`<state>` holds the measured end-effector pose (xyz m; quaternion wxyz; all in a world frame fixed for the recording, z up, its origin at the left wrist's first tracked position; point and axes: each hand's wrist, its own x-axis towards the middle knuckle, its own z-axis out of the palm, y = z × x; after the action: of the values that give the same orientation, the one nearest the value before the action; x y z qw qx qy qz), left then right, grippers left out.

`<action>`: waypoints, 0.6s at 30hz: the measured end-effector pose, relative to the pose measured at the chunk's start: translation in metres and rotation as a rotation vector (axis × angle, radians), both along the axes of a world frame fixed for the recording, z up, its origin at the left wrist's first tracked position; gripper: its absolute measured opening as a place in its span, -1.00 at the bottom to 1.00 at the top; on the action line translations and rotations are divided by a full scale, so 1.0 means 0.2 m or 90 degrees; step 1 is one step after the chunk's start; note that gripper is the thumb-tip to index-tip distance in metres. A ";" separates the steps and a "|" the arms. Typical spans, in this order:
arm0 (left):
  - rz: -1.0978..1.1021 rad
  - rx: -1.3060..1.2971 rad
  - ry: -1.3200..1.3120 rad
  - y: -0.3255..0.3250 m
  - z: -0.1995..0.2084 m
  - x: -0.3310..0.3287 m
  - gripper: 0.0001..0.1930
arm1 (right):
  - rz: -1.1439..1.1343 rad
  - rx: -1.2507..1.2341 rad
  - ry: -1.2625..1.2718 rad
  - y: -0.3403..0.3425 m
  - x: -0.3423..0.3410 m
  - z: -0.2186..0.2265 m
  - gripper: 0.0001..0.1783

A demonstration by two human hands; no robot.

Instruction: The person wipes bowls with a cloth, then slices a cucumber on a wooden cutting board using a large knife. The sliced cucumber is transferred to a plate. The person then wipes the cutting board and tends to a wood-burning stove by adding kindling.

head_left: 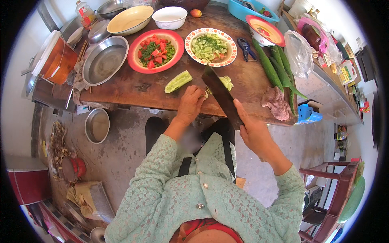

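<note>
My right hand (253, 130) grips the handle of a dark-bladed cleaver (221, 95), its blade slanting up and left over the wooden table. My left hand (190, 105) is closed at the table's front edge, fingers curled on a cucumber piece, of which only a pale bit shows at the fingertips. Cut cucumber slices (227, 83) lie just beyond the blade, partly hidden by it. A halved cucumber (178, 82) rests cut side up beyond my left hand. Farther back stand a patterned bowl of sliced cucumber (208, 43) and a red-rimmed dish of chopped tomato and greens (156, 52).
Whole cucumbers (269, 67) and a crumpled cloth (276, 103) lie at the table's right, near a blue-handled peeler-like tool (246, 49). A metal basin (105, 60) and an orange bucket (60, 58) stand left. Another basin (97, 125) sits below the table's left side.
</note>
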<state>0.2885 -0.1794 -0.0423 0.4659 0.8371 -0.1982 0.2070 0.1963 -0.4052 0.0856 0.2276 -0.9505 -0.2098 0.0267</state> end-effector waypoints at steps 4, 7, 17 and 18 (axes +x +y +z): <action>-0.008 -0.008 -0.046 0.00 0.01 0.00 -0.81 | 0.027 -0.048 -0.007 0.01 -0.04 -0.07 0.01; -0.022 -0.010 -0.023 0.00 0.00 0.00 -0.82 | 0.021 -0.106 0.003 0.02 -0.07 -0.14 0.03; -0.006 -0.013 -0.019 0.00 0.01 0.00 -0.82 | 0.019 -0.015 -0.019 0.04 -0.04 -0.06 0.01; -0.007 -0.011 -0.021 0.00 0.02 0.00 -0.82 | 0.028 -0.017 -0.027 0.04 -0.05 -0.06 0.00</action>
<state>0.2879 -0.1798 -0.0383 0.4710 0.8284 -0.2089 0.2197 0.1872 -0.3965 0.0740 0.2096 -0.9490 -0.2351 0.0147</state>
